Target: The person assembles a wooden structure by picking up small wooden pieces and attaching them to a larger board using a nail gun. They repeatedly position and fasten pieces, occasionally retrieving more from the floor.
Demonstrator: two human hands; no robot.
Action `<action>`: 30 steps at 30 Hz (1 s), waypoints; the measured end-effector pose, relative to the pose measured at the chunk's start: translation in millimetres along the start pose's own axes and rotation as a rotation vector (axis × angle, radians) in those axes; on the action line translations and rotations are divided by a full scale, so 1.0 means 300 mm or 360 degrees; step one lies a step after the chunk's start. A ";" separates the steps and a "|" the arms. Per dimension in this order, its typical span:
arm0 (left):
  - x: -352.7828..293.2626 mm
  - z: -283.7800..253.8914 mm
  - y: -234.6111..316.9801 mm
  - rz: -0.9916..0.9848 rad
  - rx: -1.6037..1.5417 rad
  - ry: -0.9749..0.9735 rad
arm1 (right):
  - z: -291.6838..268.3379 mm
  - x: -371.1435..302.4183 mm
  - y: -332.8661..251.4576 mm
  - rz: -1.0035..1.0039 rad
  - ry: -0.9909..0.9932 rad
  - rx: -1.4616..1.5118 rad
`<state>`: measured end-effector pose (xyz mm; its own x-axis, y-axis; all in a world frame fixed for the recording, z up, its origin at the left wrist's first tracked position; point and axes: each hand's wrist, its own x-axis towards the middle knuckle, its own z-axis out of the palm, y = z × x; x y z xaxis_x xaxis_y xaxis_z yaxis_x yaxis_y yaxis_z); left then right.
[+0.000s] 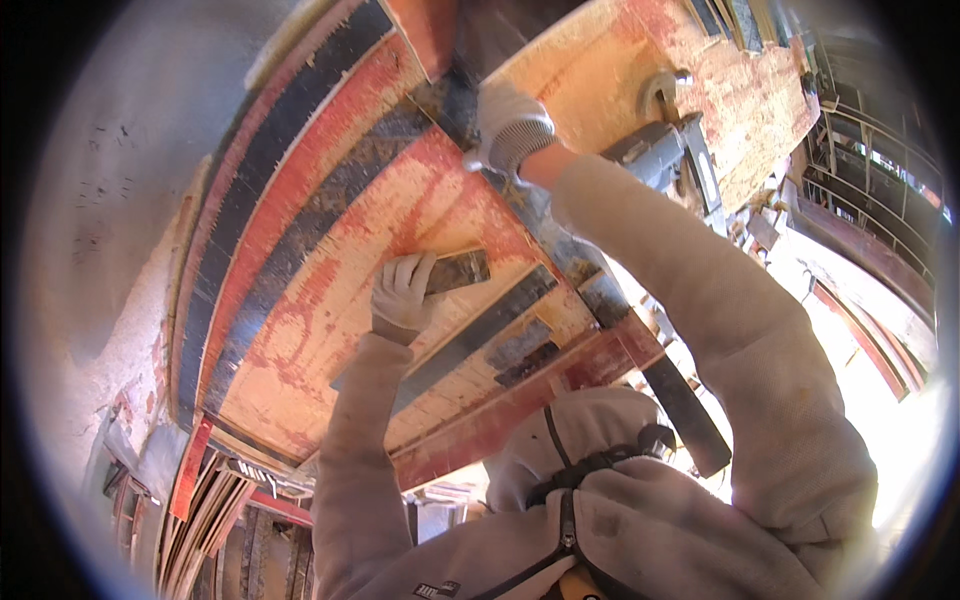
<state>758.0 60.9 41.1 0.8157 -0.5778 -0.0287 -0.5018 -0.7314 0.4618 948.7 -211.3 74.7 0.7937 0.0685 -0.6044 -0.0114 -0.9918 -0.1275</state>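
Note:
My left hand [400,292], in a white work glove, is closed on the left end of a short dark piece of board [458,273]. That piece lies on a worn wooden work surface [300,335] with red stains. My right hand [508,125], also gloved, reaches forward to the far edge of this surface, beside a dark gap. Its fingers are partly hidden and washed out, so what they touch does not show. A long dark strip [480,315] lies on the surface nearer to me.
Right of my right hand stands a grey metal machine part [655,148], beside a second stained board [740,110]. Curved red and black strips [285,150] run along the left. Stacked thin boards [205,510] stand at lower left. A red edge board [520,400] borders the near side.

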 end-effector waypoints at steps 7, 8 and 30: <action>0.410 -0.083 -0.140 -0.0229 0.0083 0.0636 | -0.025 -0.008 -0.006 0.0056 0.0057 0.0197; 0.461 -0.090 -0.160 -0.0220 0.0096 0.0615 | -0.029 -0.005 -0.007 0.0063 0.0040 0.0195; 0.660 -0.040 -0.245 0.0157 -0.0017 0.0621 | -0.001 0.028 -0.005 0.0171 -0.0125 0.0120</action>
<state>959.8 4.6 12.0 0.8126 -0.4628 0.3541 -0.5821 -0.6742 0.4545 955.5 -209.3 70.0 0.7353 -0.0265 -0.6772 -0.1418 -0.9831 -0.1155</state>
